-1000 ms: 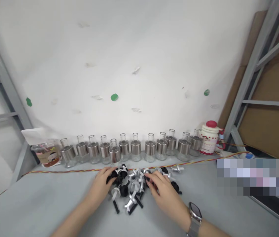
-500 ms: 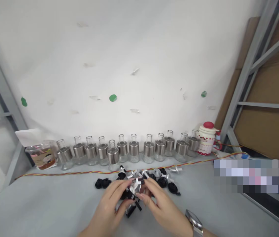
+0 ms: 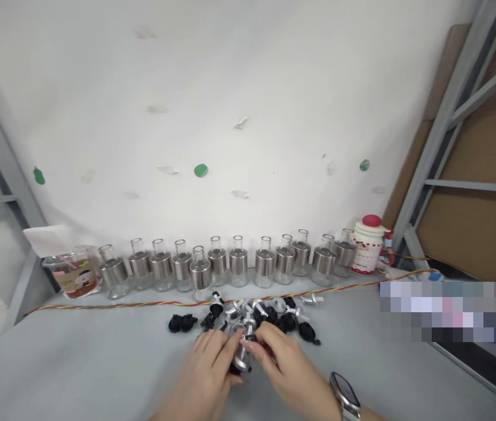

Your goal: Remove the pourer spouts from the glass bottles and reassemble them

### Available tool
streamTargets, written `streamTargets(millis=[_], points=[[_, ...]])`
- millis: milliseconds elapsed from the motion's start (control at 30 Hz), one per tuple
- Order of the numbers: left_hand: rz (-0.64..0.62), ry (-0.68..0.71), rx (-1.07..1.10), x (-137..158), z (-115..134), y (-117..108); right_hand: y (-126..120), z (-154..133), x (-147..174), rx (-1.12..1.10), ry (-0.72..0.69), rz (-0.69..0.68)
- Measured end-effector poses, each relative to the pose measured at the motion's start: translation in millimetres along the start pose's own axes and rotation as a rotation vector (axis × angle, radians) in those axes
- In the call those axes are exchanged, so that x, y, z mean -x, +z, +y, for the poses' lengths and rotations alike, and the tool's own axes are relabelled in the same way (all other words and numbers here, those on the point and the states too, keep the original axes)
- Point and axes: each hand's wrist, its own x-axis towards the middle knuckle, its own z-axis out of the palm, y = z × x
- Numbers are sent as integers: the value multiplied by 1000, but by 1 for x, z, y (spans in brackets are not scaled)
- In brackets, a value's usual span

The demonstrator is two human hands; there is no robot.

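Left hand comes first, low in the middle of the counter, fingers curled around a silver pourer cap from its left side. Right hand meets it there, fingertips pinching the same cap from the right, so the piece sits gripped between both hands just above the counter (a watch shows on the right wrist).

Sweeping from the left edge: a clear lidded tub with a printed label stands against the wall, and beside it begins a row of glass bottles with silver collars, upright and open-necked, running along the wall. A red and yellow twisted cable lies along the counter in front of the row.

Just beyond the hands, a pile of loose caps and stoppers is scattered, silver pieces mixed with black ones, and a lone black stopper lies off to the pile's left. Further right, a white mug with a red lid ends the bottle row, near the grey metal rack.
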Motion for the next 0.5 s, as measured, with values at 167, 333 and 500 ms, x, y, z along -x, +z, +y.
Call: streamTargets(millis=[167,333,500], points=[[-9,-28,-9,-1,2,-1,2,-3,1,22,22,20],[7,-91,77,-1,2,1,5,0,1,-26,65,66],[25,-107,154,-1,4,2,8,2,1,-98,69,98]])
